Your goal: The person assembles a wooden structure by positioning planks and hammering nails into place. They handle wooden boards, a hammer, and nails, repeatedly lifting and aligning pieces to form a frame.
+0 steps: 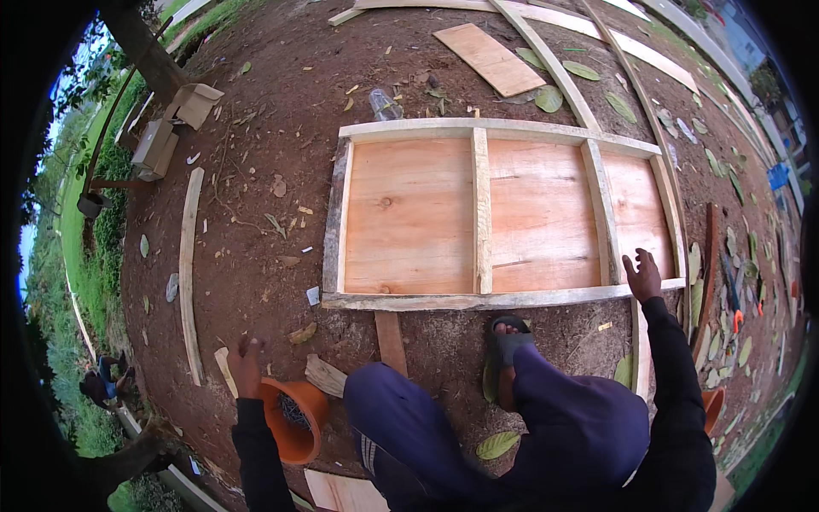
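A wooden frame (pixel 481 205) backed with plywood lies on the ground before me, split by two crosspieces into three bays. My right hand (pixel 644 275) hovers at its near right corner, fingers apart and nothing in them. Whether it touches the rail I cannot tell. My left hand (pixel 247 367) is beside an orange bucket (pixel 299 422), its fingers loosely extended. Nails (pixel 293 411) lie inside that bucket. A short pale wood offcut (pixel 226 371) shows right next to the left hand, seemingly apart from it.
Left of the frame lies a long wood strip (pixel 191 273). Cardboard boxes (pixel 156 147) stand near a tree. Beyond the frame are a plywood piece (pixel 490 58), a clear plastic container (pixel 386 106) and long battens (pixel 554 68). An orange-handled tool (pixel 735 317) lies far right.
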`<state>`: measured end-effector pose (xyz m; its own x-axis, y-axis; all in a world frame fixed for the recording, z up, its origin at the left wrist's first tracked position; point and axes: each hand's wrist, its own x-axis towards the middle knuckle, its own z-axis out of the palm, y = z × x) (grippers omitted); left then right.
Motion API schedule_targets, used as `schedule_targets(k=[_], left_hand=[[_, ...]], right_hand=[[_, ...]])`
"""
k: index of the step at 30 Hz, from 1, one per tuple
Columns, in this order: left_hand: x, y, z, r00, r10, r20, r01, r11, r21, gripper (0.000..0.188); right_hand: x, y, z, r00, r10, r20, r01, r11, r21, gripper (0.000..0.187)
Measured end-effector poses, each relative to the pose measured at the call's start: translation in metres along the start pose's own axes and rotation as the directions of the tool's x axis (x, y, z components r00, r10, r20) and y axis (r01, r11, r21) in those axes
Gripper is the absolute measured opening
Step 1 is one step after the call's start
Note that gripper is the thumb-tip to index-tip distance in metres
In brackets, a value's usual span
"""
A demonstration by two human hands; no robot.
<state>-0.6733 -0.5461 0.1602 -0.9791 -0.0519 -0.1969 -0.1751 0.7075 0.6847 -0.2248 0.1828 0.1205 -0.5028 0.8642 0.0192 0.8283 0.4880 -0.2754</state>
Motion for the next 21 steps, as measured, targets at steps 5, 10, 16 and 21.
schedule_targets(k=[5,10,16,21], left_hand=[[0.063,0.103,0.13,0.949,0.133,0.286,-0.151,0.988,0.041,0.066],[0.153,0.134,0.231,0.936,0.124,0.331,-0.168,0.98,0.106,0.076],[0.21,0.139,0.298,0.792,-0.113,0.6,0.268,0.947,-0.175,0.065],[0.217,0.119,0.304,0.833,-0.027,0.552,0.228,0.927,-0.299,0.066]], right_hand=[[0.166,-0.02,0.054,0.999,0.04,0.005,-0.038,0.977,-0.209,0.078],[0.222,-0.053,0.091,0.991,0.105,0.087,-0.087,0.979,-0.182,0.062],[0.238,-0.045,0.094,0.943,0.309,0.126,-0.285,0.942,-0.18,0.055],[0.219,-0.058,0.082,0.919,0.372,0.133,-0.363,0.927,-0.091,0.053]])
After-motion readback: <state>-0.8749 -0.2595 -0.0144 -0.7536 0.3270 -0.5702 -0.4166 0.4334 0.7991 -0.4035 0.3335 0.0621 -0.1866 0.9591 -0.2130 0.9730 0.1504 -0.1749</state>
